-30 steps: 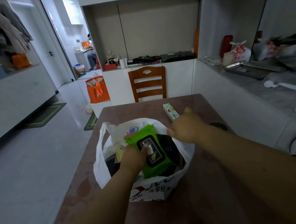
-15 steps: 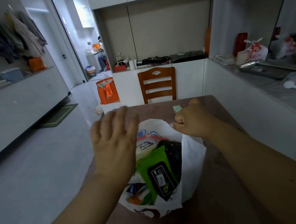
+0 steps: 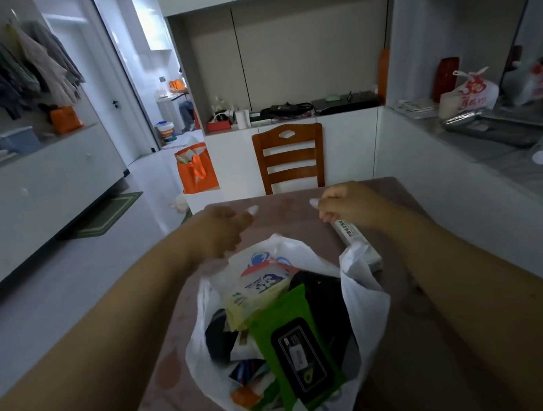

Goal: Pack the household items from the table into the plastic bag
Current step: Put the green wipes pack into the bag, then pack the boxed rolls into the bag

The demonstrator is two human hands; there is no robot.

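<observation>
Two hands hover beyond the white plastic bag (image 3: 364,295) on our table (image 3: 431,338): our left hand (image 3: 224,229) curls loosely, its grip holding nothing. Our right hand (image 3: 346,205) closes its grip on a long toothpaste box (image 3: 356,240) beside the bag's rim. A green wipes pack (image 3: 291,347) lies inside.

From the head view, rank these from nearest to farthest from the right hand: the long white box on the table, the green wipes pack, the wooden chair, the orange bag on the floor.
1. Long white box: directly under the right hand.
2. Green wipes pack: in the plastic bag, nearer the person.
3. Wooden chair: beyond the table's far edge.
4. Orange bag: on the floor, far left.
</observation>
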